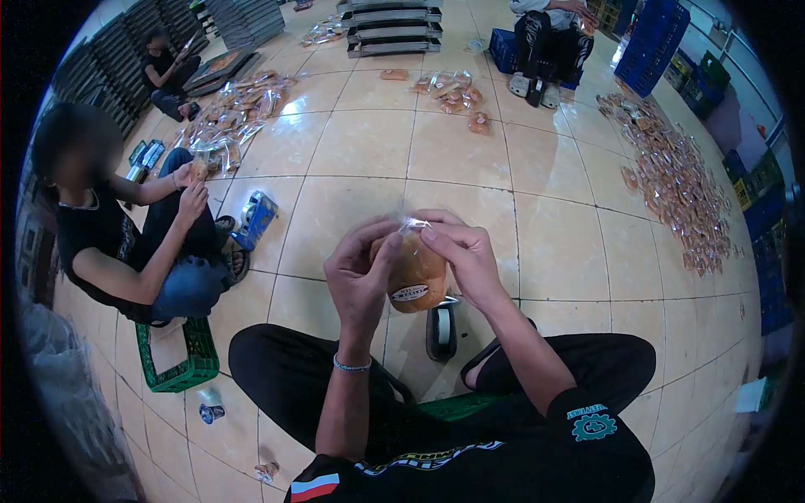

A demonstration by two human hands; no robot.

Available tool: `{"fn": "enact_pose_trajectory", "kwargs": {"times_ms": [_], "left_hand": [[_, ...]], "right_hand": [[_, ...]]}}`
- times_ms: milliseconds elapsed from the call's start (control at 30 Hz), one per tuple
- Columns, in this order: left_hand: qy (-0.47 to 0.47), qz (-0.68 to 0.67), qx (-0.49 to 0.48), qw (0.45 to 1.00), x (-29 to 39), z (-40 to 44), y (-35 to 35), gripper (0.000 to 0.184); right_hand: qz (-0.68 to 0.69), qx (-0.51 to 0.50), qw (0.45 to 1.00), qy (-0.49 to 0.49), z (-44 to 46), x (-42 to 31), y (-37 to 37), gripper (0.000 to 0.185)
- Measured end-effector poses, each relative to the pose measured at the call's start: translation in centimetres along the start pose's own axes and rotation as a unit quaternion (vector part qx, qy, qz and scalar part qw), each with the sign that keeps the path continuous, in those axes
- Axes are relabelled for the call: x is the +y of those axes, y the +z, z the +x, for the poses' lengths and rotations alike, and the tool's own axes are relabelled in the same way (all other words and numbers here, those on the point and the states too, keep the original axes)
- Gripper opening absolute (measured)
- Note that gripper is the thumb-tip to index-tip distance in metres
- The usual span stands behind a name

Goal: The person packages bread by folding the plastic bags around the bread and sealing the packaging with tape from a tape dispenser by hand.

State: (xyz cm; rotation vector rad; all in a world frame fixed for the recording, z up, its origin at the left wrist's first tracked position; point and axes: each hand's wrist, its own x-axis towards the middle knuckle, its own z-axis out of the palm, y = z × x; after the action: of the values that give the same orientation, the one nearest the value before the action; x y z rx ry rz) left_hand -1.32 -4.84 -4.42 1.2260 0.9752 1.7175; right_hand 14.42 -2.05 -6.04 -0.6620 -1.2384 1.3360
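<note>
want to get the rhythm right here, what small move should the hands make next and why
Probably bring the bag's top down to the tape dispenser: the left hand and right hand are both at the top of the bagged bread, and the dispenser sits on the floor just below. Whether the top is already sealed, I can't tell.

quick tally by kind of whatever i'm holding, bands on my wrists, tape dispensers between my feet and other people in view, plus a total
bagged bread, held by left hand and right hand: 1
wristband: 1
black tape dispenser: 1
other people, near left, back left and back right: 3
total: 6
</note>
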Motion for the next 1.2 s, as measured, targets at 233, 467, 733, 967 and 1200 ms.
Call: {"fn": "enact_pose_trajectory", "kwargs": {"times_ms": [233,467,733,967,1200], "left_hand": [[0.002,0.021,-0.031,0.999,0.1,-0.1,-0.6,0.012],[0.014,0.043,-0.028,0.999,0.0,-0.5,-0.2,0.011],[0.026,0.235,-0.025,0.971,0.4,-0.5,0.2,0.002],[-0.096,0.152,-0.045,0.983,-1.0,0.1,-0.6,0.008],[-0.151,0.026,-0.044,0.987,-1.0,0.1,-1.1,0.014]], "right_hand": [[0.077,0.039,0.996,0.017,0.5,-2.0,0.8,0.017],[-0.108,0.004,0.993,-0.045,1.1,-1.6,-0.1,0.010],[-0.277,-0.025,0.958,-0.075,0.7,-3.4,-0.3,0.009],[-0.295,-0.014,0.955,-0.009,0.7,-1.8,-0.5,0.013],[-0.253,0.003,0.959,0.126,0.6,-2.4,-1.1,0.020]]}}
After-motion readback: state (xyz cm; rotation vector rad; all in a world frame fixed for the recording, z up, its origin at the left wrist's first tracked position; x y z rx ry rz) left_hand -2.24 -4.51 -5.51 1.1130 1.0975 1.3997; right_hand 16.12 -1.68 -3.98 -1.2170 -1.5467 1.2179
